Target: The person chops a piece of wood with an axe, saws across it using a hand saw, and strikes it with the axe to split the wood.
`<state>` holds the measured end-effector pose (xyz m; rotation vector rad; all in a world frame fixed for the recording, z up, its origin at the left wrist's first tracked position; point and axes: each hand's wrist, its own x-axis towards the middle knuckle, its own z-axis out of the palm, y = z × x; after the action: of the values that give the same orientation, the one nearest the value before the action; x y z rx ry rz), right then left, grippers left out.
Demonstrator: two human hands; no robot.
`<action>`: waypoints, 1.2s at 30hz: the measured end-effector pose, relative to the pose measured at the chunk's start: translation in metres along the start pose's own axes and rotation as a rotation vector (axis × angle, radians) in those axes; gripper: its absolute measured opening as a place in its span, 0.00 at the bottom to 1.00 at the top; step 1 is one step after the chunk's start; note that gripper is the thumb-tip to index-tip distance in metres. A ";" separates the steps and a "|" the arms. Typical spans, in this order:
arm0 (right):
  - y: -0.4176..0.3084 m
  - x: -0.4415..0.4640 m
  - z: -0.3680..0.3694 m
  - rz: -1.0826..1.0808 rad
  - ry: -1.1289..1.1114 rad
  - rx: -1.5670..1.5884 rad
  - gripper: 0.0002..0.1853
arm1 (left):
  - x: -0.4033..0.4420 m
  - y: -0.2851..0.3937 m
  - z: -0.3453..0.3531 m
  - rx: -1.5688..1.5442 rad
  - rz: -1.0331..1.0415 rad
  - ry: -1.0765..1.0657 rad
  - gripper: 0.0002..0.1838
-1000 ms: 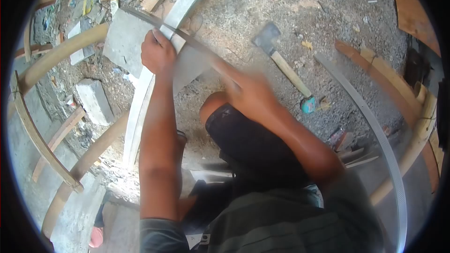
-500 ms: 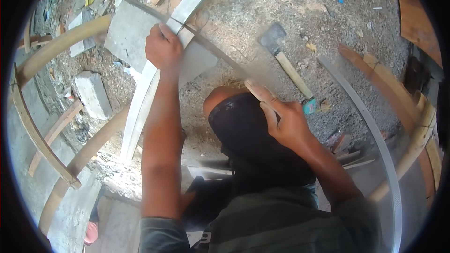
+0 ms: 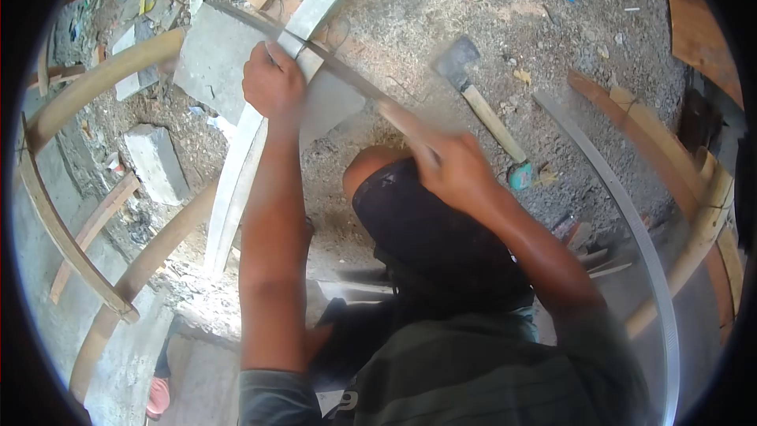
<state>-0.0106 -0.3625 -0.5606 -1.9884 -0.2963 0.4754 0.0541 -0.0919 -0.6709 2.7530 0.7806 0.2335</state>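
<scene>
Around a long pale metal channel (image 3: 238, 177) my left hand (image 3: 274, 83) is closed, pressing it over a flat grey concrete slab (image 3: 213, 63). My right hand (image 3: 459, 172) grips the handle of a hand saw (image 3: 347, 72), its index finger stretched along the handle. The thin dark blade crosses the channel just beyond my left knuckles and reaches over the slab. Whether the teeth have cut into the metal is too small to tell.
A hammer (image 3: 490, 118) with a wooden handle lies on the rubble ground to the right. Further right runs a perforated silver metal strip (image 3: 623, 201). Bamboo poles (image 3: 118, 71), wooden sticks and a concrete block (image 3: 156, 164) lie at the left. My knee (image 3: 378, 166) is close below the saw.
My right hand has pushed the saw forward and to the left, so its handle is nearer the channel. My left hand and the channel stay nearly in place.
</scene>
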 end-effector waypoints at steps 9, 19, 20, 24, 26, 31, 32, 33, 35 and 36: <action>0.001 -0.015 -0.006 0.064 -0.017 0.045 0.30 | 0.001 0.003 -0.001 0.000 -0.026 -0.053 0.21; -0.008 0.080 0.040 -0.014 -0.040 -0.093 0.30 | 0.001 0.000 -0.005 0.009 0.013 -0.079 0.22; -0.010 0.050 0.017 0.084 -0.075 -0.079 0.30 | 0.005 0.007 -0.005 -0.022 0.004 -0.068 0.22; 0.003 -0.050 -0.018 -0.025 0.045 0.023 0.29 | 0.006 0.000 0.000 0.000 -0.019 -0.010 0.23; 0.012 -0.003 0.009 -0.069 0.032 0.029 0.28 | 0.003 0.002 -0.001 0.008 -0.008 -0.023 0.24; -0.013 0.086 0.045 0.049 -0.063 -0.060 0.32 | -0.007 -0.010 -0.002 -0.009 0.001 -0.080 0.25; -0.017 0.058 0.026 0.131 -0.131 -0.065 0.30 | -0.003 -0.008 0.000 -0.011 -0.002 -0.059 0.25; -0.017 0.033 0.005 0.199 -0.203 -0.082 0.29 | 0.005 -0.003 0.004 -0.024 -0.017 -0.025 0.24; 0.004 -0.025 -0.006 -0.019 0.010 0.004 0.31 | 0.003 0.004 -0.005 0.000 -0.081 -0.097 0.23; -0.001 -0.032 -0.007 -0.088 0.075 0.039 0.32 | 0.003 0.002 -0.003 0.031 -0.065 -0.058 0.24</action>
<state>-0.0353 -0.3810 -0.5507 -1.9415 -0.3235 0.3470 0.0567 -0.0912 -0.6676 2.7441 0.8638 0.1284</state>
